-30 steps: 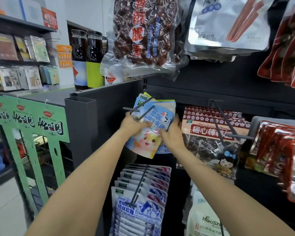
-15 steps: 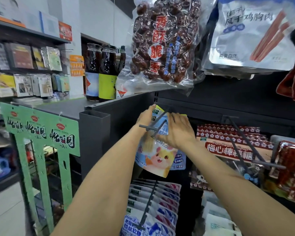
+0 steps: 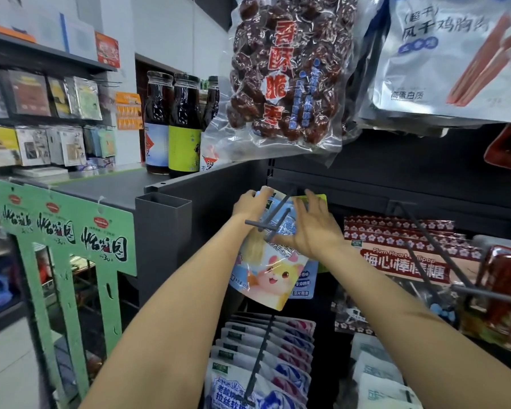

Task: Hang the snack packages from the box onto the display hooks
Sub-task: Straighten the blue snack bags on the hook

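left hand gripping blue snack pouch top, right hand pressing flat (fingers straight), on display hook

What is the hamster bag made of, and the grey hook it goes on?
The hamster bag looks like glossy printed plastic film: it shines and bends softly. The grey hook looks like matte painted metal, thin, straight and stiff, though hard plastic cannot be ruled out.
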A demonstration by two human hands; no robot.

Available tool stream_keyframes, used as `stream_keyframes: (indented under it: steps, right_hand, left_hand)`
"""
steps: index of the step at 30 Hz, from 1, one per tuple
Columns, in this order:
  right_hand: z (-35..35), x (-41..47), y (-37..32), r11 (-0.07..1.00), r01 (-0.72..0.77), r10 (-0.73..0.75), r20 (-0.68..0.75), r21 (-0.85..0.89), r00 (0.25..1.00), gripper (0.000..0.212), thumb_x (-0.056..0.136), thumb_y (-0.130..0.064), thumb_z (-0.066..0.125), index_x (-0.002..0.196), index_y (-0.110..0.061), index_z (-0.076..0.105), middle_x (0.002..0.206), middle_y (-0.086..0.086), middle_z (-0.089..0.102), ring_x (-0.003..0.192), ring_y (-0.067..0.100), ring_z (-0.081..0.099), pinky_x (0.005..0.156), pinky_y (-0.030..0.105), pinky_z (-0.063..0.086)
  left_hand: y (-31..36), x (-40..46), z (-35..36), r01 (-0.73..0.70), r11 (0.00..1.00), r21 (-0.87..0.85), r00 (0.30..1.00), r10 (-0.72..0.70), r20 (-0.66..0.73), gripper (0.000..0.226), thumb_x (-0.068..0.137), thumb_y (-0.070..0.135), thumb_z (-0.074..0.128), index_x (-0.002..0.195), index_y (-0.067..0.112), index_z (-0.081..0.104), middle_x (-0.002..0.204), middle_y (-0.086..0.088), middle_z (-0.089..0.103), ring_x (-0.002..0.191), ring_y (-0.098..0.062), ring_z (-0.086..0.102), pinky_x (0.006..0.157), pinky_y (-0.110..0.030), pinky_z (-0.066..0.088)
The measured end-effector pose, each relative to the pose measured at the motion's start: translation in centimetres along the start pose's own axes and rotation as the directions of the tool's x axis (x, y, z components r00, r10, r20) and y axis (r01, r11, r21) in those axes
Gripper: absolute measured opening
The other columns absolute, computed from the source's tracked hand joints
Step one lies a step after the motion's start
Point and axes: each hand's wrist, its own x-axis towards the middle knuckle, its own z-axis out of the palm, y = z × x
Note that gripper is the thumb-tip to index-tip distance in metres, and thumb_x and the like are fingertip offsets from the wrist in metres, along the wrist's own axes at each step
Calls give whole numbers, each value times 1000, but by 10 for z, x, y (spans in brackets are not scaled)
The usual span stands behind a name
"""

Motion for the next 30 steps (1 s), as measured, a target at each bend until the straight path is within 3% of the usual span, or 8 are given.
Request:
stream_keyframes:
  steps: [2, 4, 10, 15, 20, 25, 28, 30]
  right_hand:
    - [1, -1, 3, 1000, -18, 18, 5, -26, 1000, 110, 71, -82, 47, 151, -17, 8, 159, 12, -6, 146, 28, -8, 118, 40, 6]
    - [1, -1, 4, 998, -17, 17, -3, -68, 1000, 110, 71, -84, 43, 151, -19, 7, 159, 13, -3, 146, 29, -8, 118, 41, 3]
    - [-4, -3, 0, 998, -56, 57, 72, -23, 996, 110, 70, -82, 48, 151, -22, 3, 158, 16, 3, 146, 33, 2, 116, 46, 13]
    - [-6, -4, 0, 998, -63, 63, 50, -5, 997, 112, 68, -81, 52, 149, -16, 11, 154, 15, 14, 143, 33, 10, 114, 44, 19]
    - [-5, -7, 0, 1000, -24, 24, -38, -6, 999, 112, 67, -78, 58, 146, -7, 21, 151, 12, 16, 142, 28, 12, 117, 38, 15]
    - [-18, -2, 2, 987, -62, 51, 78, 150, 996, 112, 60, -75, 67, 142, -10, 26, 141, 8, 30, 133, 27, 27, 106, 41, 33]
    - [-18, -2, 0, 985, -79, 73, 41, 153, 996, 109, 61, -76, 65, 140, -11, 27, 139, 8, 30, 131, 28, 26, 106, 45, 33]
    - [-12, -4, -1, 977, -77, 77, 7, 200, 997, 109, 62, -75, 66, 140, -11, 26, 138, 8, 28, 130, 28, 24, 108, 46, 31]
  left_hand:
    - [0, -2, 1, -21, 1000, 3, 1000, 21, -7, 43, 94, 43, 40, 118, 10, 54, 114, -10, 58, 99, -22, 53, 75, -30, 35]
    - [-2, -4, 2, -34, 999, 8, 999, 34, -8, 42, 95, 43, 40, 119, 10, 53, 114, -8, 57, 96, -20, 51, 74, -28, 34]
    - [-5, -5, 6, -23, 999, 28, 1000, 23, -20, 54, 94, 52, 36, 120, 8, 55, 112, -9, 57, 94, -21, 53, 72, -31, 35]
    - [-8, 0, 4, 37, 999, -28, 998, -39, -44, 50, 90, 55, 42, 96, 8, 60, 94, -8, 61, 86, -22, 55, 73, -32, 39]
    - [-8, -5, 6, 83, 995, 55, 996, -82, -20, 61, 95, 52, 34, 125, 1, 50, 120, -17, 57, 104, -31, 56, 78, -33, 38]
    - [-3, -15, 6, 205, 979, 17, 976, -203, -74, 62, 92, 60, 36, 87, 3, 60, 69, -9, 52, 60, -20, 44, 53, -27, 30]
    - [-22, -6, 10, 189, 974, -124, 981, -194, -32, 58, 80, 71, 48, 81, 14, 60, 78, -6, 62, 75, -23, 60, 74, -31, 48]
    - [-55, 23, 19, 198, 976, -88, 978, -203, -45, 78, 62, 83, 53, 99, 14, 60, 101, -6, 65, 96, -25, 63, 87, -32, 49]
